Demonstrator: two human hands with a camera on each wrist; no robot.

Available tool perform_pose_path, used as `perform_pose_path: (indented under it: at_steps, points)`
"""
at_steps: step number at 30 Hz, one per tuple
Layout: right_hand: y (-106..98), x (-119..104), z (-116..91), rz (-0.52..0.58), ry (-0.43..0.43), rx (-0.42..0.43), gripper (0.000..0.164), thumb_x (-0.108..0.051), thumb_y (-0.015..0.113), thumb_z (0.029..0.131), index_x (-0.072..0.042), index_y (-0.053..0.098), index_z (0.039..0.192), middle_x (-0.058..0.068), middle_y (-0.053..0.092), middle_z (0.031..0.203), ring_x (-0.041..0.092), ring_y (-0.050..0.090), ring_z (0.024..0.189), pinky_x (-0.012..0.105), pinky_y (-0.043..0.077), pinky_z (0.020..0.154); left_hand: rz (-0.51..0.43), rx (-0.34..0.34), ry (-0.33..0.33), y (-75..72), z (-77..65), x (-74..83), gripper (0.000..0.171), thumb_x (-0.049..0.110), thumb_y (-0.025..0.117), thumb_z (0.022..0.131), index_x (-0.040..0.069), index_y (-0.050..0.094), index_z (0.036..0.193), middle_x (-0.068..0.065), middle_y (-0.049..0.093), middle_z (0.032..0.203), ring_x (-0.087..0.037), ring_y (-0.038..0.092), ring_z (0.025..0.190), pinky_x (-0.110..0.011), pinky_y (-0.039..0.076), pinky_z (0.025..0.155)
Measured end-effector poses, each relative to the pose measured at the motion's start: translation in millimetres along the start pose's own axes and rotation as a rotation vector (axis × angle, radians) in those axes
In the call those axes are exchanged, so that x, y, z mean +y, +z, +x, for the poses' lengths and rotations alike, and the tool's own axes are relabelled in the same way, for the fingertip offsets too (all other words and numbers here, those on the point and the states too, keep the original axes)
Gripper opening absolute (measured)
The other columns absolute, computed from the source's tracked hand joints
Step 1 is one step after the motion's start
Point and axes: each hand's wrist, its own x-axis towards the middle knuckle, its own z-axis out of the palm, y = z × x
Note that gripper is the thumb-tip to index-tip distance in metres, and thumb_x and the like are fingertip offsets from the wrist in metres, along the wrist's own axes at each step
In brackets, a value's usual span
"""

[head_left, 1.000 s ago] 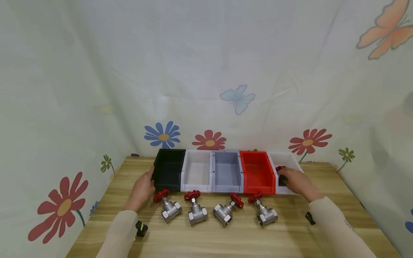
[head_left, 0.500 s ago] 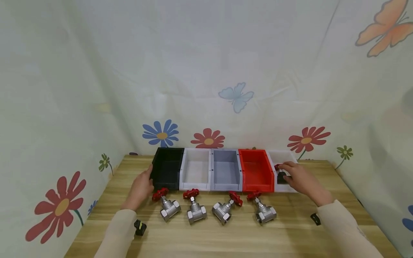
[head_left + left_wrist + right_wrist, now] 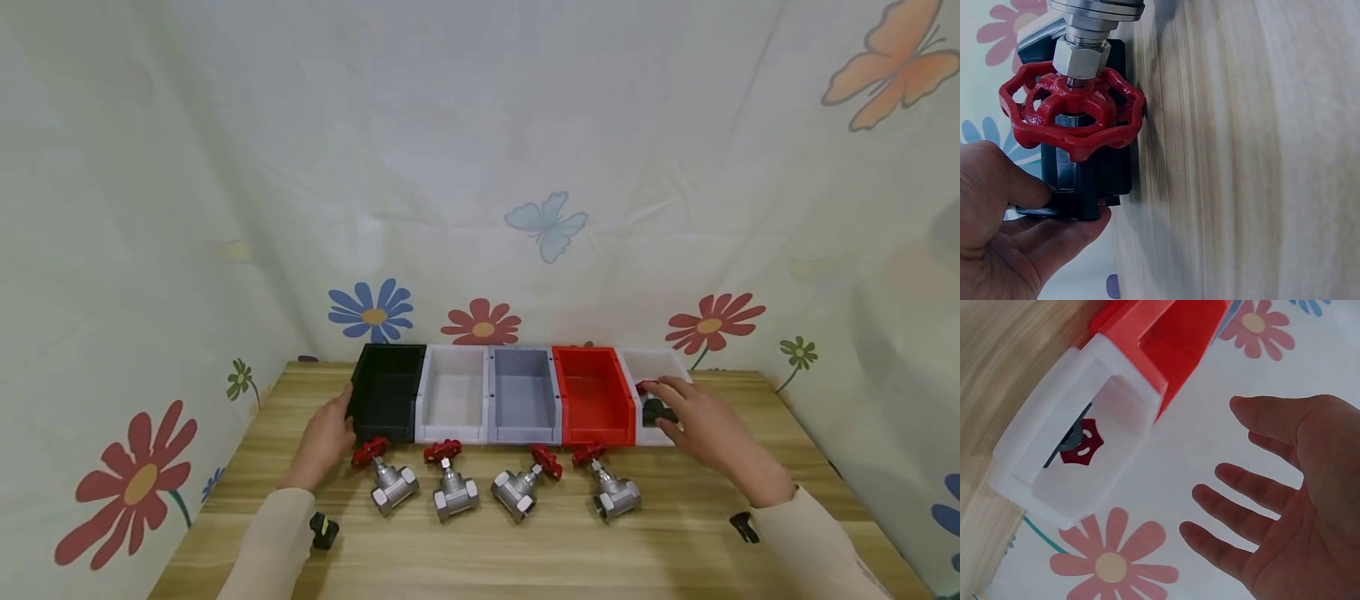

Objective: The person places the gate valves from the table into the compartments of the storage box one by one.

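Observation:
My left hand [image 3: 324, 437] grips the outer side wall of the black bin [image 3: 382, 400] at the left end of a bin row. In the left wrist view the thumb [image 3: 1025, 187] lies on the bin's rim and the fingers curl beneath it. My right hand [image 3: 708, 425] holds nothing, its fingers spread beside the white bin [image 3: 1104, 481] at the right end. Inside that bin lies a valve with a red handwheel [image 3: 1085, 447] and a dark part, partly hidden by the bin wall. Just in front of the black bin lies a metal valve [image 3: 392, 486] with a red handwheel.
Between the end bins stand another white bin [image 3: 453, 435], a grey bin [image 3: 525, 435] and a red bin [image 3: 600, 435], side by side. More valves [image 3: 455, 493] lie in a line before them on the wooden table [image 3: 480, 558]. A patterned curtain [image 3: 450, 167] hangs behind.
My right hand has let go of the valve in the right-hand white bin and drawn back toward the right, fingers opening. The left hand keeps its hold; the head view has shifted slightly.

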Motion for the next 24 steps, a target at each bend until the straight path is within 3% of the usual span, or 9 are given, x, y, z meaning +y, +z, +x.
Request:
perform_pose_path:
  at_steps: [11,24]
  points:
    - [3.2,-14.7,-5.6,0.045,-0.059,0.082,0.058,-0.022,0.081,0.079,-0.01,0.06,0.131,0.018,0.059,0.133,0.039,0.062,0.111,0.055,0.058,0.08,0.001,0.024,0.018,0.9,0.1,-2.9,0.062,-0.003,0.054,0.089,-0.011,0.032,0.147,-0.038,0.056,0.127,-0.049,0.06,0.11,-0.059,0.048,0.094]
    - [8.8,-38.7,-14.3,0.155,-0.079,0.054,0.057,-0.029,0.081,0.079,-0.014,0.062,0.131,0.016,0.058,0.136,0.037,0.058,0.117,0.047,0.059,0.081,-0.001,0.019,0.017,0.2,0.4,-1.8,0.063,-0.003,0.053,0.089,-0.011,0.031,0.148,-0.039,0.055,0.128,-0.05,0.059,0.11,-0.059,0.049,0.093]
